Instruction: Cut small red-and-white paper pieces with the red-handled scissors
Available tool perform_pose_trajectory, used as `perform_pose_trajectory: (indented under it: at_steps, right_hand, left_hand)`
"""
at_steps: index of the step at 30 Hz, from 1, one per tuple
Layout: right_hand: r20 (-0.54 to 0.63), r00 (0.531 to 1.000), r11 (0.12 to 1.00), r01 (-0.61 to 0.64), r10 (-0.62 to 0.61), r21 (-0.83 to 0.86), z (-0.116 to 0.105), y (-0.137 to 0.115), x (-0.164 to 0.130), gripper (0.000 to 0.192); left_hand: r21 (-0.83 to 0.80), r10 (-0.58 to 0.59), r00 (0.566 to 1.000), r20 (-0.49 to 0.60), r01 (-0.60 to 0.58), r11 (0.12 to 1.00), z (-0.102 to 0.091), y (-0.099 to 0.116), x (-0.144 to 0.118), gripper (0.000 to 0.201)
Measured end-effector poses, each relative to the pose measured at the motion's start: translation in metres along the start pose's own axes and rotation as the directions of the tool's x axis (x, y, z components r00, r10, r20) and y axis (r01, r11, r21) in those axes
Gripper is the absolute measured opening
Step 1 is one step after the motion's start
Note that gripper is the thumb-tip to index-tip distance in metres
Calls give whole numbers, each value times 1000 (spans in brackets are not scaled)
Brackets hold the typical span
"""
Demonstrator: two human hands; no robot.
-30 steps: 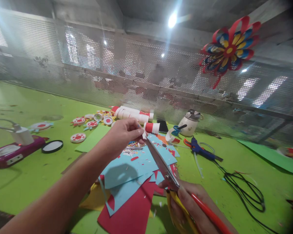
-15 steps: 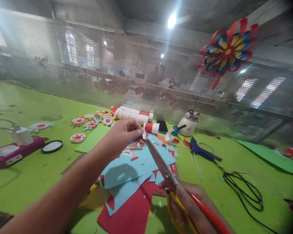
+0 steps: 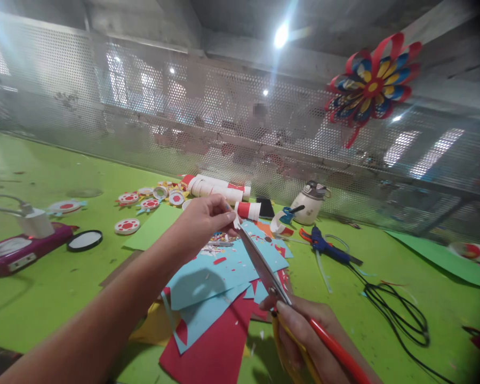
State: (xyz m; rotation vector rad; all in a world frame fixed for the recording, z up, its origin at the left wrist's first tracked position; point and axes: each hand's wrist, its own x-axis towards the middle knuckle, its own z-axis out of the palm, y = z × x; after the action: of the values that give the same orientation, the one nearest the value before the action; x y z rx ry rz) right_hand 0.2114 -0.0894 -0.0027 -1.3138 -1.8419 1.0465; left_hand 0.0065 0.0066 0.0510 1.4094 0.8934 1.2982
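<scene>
Head camera, looking down over a lime-green work table (image 3: 44, 277): small white scrap of paper (image 3: 236, 220) pinched between thumb and fingertips of the left hand (image 3: 206, 220), held in the air above a loose heap of light-blue and red paper sheets (image 3: 208, 288). Tip of the long steel-bladed scissors with red and yellow handles (image 3: 264, 266) meeting the scrap at its lower edge, blades nearly together. Right hand (image 3: 304, 333) wrapped tight round the scissor handles at the bottom of the frame, fingers through the loops. Hands well apart, joined only by the blade's length. Just behind the scrap, a white glue stick with a red band (image 3: 248, 210) lying on its side, and beyond it rolled white-and-red paper tubes (image 3: 218, 186). To the left of those, a scatter of round red-and-white paper discs (image 3: 150, 200); farther left, a black-rimmed round lid (image 3: 85, 240) beside a magenta tray-like device (image 3: 22, 249). To the right, a white kettle-shaped pot (image 3: 310, 202), a blue glue gun (image 3: 328, 246) and its coiled black cable (image 3: 396, 314). Perforated metal screen (image 3: 164, 117) along the table's far edge, with a red, blue and yellow paper flower (image 3: 374, 82) hanging at upper right.
</scene>
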Motion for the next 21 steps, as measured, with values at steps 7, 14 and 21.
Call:
perform_pose_trajectory:
  at_steps: [7, 14, 21]
  right_hand:
    - [-29, 1000, 1000, 5, -4, 23, 3, 3, 0, 46]
    - [-27, 998, 998, 57, -58, -24, 0, 2, 3, 45]
    - [-67, 993, 993, 92, -97, -80, 0, 3, 2, 55]
  left_hand:
    - [119, 53, 998, -13, -51, 992, 2, 1, -2, 10]
    - [89, 69, 996, -49, -64, 994, 0, -1, 0, 10]
    - [-10, 68, 991, -114, -70, 997, 1, -4, 1, 13]
